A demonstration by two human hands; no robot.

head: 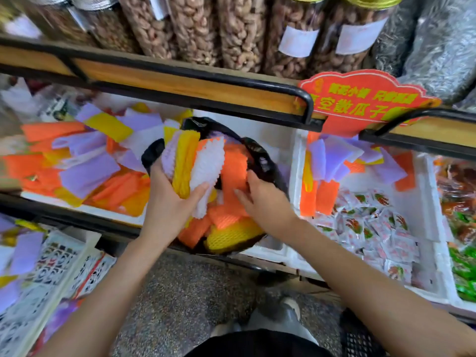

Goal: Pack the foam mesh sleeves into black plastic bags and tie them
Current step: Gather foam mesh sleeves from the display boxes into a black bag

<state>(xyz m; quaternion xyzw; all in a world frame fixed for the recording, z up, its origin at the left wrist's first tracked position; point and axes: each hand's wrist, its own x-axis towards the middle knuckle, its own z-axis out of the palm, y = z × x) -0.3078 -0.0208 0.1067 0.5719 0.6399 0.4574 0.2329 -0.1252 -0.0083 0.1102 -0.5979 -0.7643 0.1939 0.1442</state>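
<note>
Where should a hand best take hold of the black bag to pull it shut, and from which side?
Pinch the black bag at its loose rim, coming from above at the left and right sides. There the film stands free above the foam sleeves; lower down, the bag is stuffed full.

Bright, even light; blurry, warped edges

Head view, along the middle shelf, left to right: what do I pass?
Loose sleeve pile → left hand gripping a sleeve bundle → right hand on orange sleeves in the black bag → white foam box with snack packets → green packets.
</note>
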